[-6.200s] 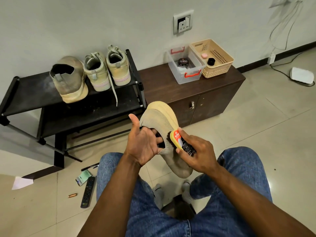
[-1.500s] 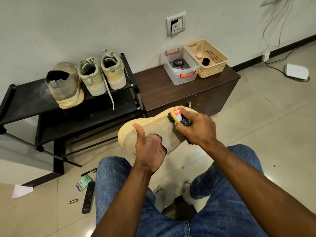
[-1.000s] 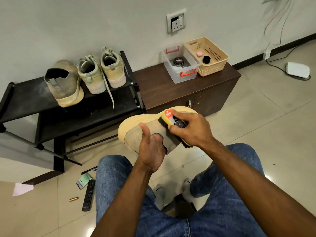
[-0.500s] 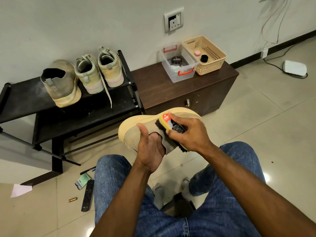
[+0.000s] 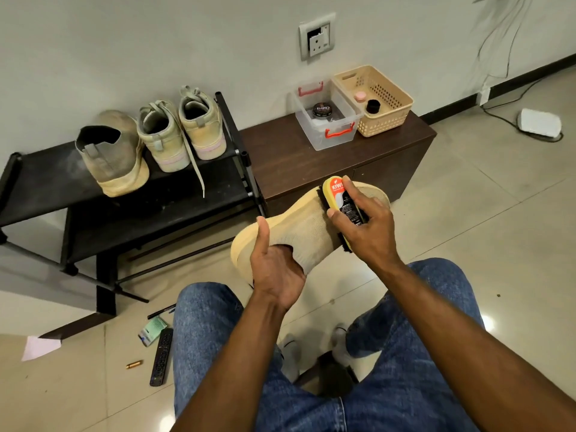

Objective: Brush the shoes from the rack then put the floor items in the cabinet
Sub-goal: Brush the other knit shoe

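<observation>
A tan knit shoe (image 5: 307, 227) with a yellow sole is held sideways above my lap. My left hand (image 5: 274, 269) grips it at the opening, fingers inside, thumb up along the heel. My right hand (image 5: 363, 227) grips a yellow brush (image 5: 338, 198) with black bristles pressed on the shoe's upper near the toe. Its mate (image 5: 113, 154) and a pair of pale sneakers (image 5: 182, 132) stand on the black rack (image 5: 37, 182). On the floor lie a remote (image 5: 161, 357), a green packet (image 5: 152, 330), a pen (image 5: 160, 310), a small copper piece (image 5: 134, 364) and a paper (image 5: 40, 347).
A dark wooden cabinet (image 5: 296, 157) stands right of the rack, with a clear box (image 5: 327, 115) holding a polish tin and a beige basket (image 5: 378, 99) on top. A white device (image 5: 539, 121) with a cable lies far right. My jeans-clad knees fill the lower frame.
My right hand has slid the brush along the upper toward the toe. The shoe lies sideways instead of toe-down as at first. My left hand keeps its grip.
</observation>
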